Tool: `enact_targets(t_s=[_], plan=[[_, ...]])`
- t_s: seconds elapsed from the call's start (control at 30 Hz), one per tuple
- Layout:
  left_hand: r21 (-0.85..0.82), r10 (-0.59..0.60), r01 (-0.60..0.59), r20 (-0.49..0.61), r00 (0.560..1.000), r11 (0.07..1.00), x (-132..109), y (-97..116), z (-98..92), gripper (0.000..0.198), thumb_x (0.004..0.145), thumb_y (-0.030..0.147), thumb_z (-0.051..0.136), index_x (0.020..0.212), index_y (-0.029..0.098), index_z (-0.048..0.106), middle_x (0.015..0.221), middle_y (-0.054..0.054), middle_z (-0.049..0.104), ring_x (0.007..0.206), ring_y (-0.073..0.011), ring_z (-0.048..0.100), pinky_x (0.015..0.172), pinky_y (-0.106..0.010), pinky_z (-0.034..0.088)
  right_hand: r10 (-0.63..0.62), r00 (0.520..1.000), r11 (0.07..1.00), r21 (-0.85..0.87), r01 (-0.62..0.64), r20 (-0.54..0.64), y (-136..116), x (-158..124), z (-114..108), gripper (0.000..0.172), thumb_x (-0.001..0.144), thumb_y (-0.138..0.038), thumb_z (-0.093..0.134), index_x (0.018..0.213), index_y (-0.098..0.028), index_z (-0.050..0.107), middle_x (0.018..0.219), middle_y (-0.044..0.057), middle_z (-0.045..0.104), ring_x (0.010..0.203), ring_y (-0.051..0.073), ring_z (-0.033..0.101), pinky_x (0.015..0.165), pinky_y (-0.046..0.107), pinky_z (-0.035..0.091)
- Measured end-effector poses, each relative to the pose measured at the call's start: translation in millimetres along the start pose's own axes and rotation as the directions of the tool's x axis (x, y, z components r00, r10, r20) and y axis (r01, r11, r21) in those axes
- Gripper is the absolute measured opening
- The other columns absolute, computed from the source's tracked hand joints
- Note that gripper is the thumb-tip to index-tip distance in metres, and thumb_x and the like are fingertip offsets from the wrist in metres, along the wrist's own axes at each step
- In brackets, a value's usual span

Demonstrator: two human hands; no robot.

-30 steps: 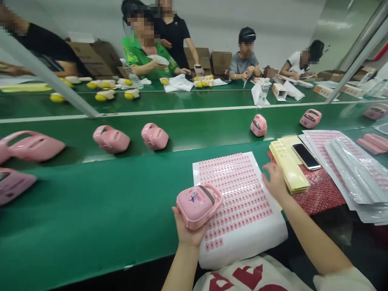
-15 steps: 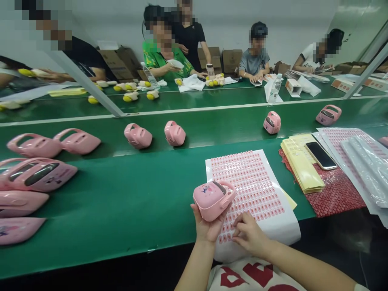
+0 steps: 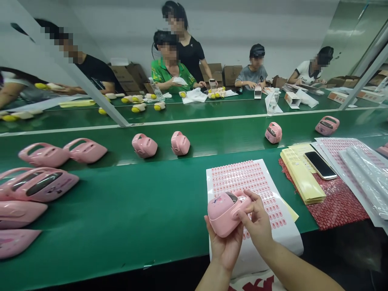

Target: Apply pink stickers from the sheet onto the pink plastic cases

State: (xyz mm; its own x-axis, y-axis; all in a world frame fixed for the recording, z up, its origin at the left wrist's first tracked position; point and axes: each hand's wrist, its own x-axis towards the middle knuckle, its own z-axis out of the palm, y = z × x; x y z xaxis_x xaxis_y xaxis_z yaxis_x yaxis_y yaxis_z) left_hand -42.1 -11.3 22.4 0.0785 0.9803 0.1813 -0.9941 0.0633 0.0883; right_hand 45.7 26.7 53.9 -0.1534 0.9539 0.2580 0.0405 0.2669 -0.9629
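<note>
A pink rounded case with a handle point(image 3: 222, 214) rests in my left hand point(image 3: 224, 246), whose fingers wrap it from below. My right hand point(image 3: 257, 222) is closed at the case's handle side, thumb and fingertips pressed against it; whether a small sticker is between them is too small to tell. Beneath both hands lies a white sheet of small pink-red stickers point(image 3: 239, 173), its near end curling over the table edge. The case's printed face points up and to the left.
More pink cases point(image 3: 51, 184) cluster at the left, and others point(image 3: 180, 143) stand along the green belt point(image 3: 212, 133). At the right are yellow paper point(image 3: 303, 178), a phone point(image 3: 320, 165) and red bubble wrap point(image 3: 339, 202). Several people work across the belt.
My right hand has risen from the sticker sheet to the handle side of the case. The case and my left hand have shifted slightly right and down in view.
</note>
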Motion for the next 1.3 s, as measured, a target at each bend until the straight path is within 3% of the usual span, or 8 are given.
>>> enact_targets(t_s=[0.13,0.27,0.47,0.63,0.77,0.93,1.13,1.3], plan=[[-0.018,-0.009,0.010,0.026,1.000,1.000,3.0,-2.8,5.9,0.053,0.079,0.054,0.043,0.119,0.020,0.049,0.127,-0.005,0.050,0.118,-0.0096,0.042,0.100,-0.013,0.024,-0.002,1.000,1.000,-0.015,0.002,-0.022,-2.5,0.2,-2.3,0.018,0.073,-0.027,0.059,0.057,-0.022,0.053,0.107,0.008,0.053,0.112,0.025,0.045,0.089,0.045,0.041],[-0.032,-0.032,0.033,0.034,0.999,0.999,3.8,-4.7,7.1,0.054,0.079,0.055,0.042,0.119,0.018,0.048,0.124,-0.007,0.052,0.117,-0.0082,0.042,0.098,-0.010,0.024,-0.152,0.987,0.983,-0.111,0.145,-0.058,-4.9,0.1,-0.9,0.016,0.077,-0.024,0.054,0.061,-0.022,0.051,0.103,0.008,0.053,0.107,0.024,0.048,0.085,0.045,0.044],[-0.021,-0.029,0.028,-0.061,0.998,0.999,-0.3,-0.4,-0.4,0.073,0.077,0.055,0.046,0.135,0.017,0.021,0.126,-0.010,0.050,0.119,-0.0105,0.042,0.096,-0.010,0.028,-0.492,0.866,0.757,-0.449,0.475,0.087,5.4,-0.1,-5.8,0.010,0.077,-0.023,0.055,0.086,-0.026,0.052,0.103,0.006,0.053,0.099,0.024,0.052,0.097,0.054,0.028],[0.004,-0.012,0.012,-0.076,0.997,1.000,-1.8,0.7,-2.9,0.064,0.079,0.056,0.041,0.131,0.021,0.032,0.128,-0.008,0.048,0.123,-0.0169,0.037,0.102,-0.020,0.027,-0.307,0.945,0.845,-0.427,0.323,0.108,11.4,2.2,-6.6,0.065,0.075,-0.037,0.055,0.130,-0.020,0.023,0.126,0.015,0.037,0.118,0.030,0.036,0.095,0.051,0.034],[0.008,0.009,-0.008,-0.092,0.996,1.000,-3.5,-0.8,-6.3,0.057,0.081,0.057,0.035,0.124,0.021,0.042,0.127,-0.007,0.050,0.122,-0.0169,0.038,0.101,-0.023,0.028,-0.130,0.985,0.949,-0.275,0.156,0.109,15.8,6.2,-4.1,0.051,0.082,-0.033,0.046,0.128,-0.022,0.027,0.122,0.012,0.041,0.115,0.026,0.040,0.095,0.046,0.037],[0.051,0.087,-0.080,-0.171,0.981,0.996,-8.6,20.0,-12.8,0.059,0.077,0.054,0.043,0.127,0.024,0.036,0.129,-0.006,0.048,0.122,-0.0207,0.039,0.100,-0.030,0.033,-0.009,0.990,0.972,-0.233,0.042,0.143,39.4,-6.7,-8.0,0.036,0.087,-0.025,0.035,0.123,-0.024,0.033,0.115,0.009,0.046,0.103,0.019,0.050,0.085,0.037,0.046],[0.173,0.309,-0.269,-0.281,0.909,0.948,-10.6,59.1,-2.0,0.070,0.069,0.052,0.055,0.129,0.026,0.030,0.123,-0.006,0.052,0.116,-0.0228,0.046,0.094,-0.031,0.042,-0.172,0.819,0.761,-0.454,0.463,0.548,64.6,-51.8,-8.6,0.029,0.073,-0.024,0.060,0.101,-0.023,0.054,0.103,0.010,0.057,0.096,0.026,0.050,0.079,0.044,0.044],[0.224,0.320,-0.262,-0.283,0.904,0.939,-9.8,58.3,0.1,0.059,0.069,0.048,0.059,0.121,0.027,0.041,0.119,-0.005,0.055,0.109,-0.0216,0.052,0.092,-0.034,0.045,-0.295,0.715,0.636,-0.429,0.642,0.634,75.6,-63.6,-2.2,0.011,0.078,-0.016,0.054,0.085,-0.023,0.057,0.097,0.007,0.061,0.094,0.024,0.050,0.080,0.044,0.040]])
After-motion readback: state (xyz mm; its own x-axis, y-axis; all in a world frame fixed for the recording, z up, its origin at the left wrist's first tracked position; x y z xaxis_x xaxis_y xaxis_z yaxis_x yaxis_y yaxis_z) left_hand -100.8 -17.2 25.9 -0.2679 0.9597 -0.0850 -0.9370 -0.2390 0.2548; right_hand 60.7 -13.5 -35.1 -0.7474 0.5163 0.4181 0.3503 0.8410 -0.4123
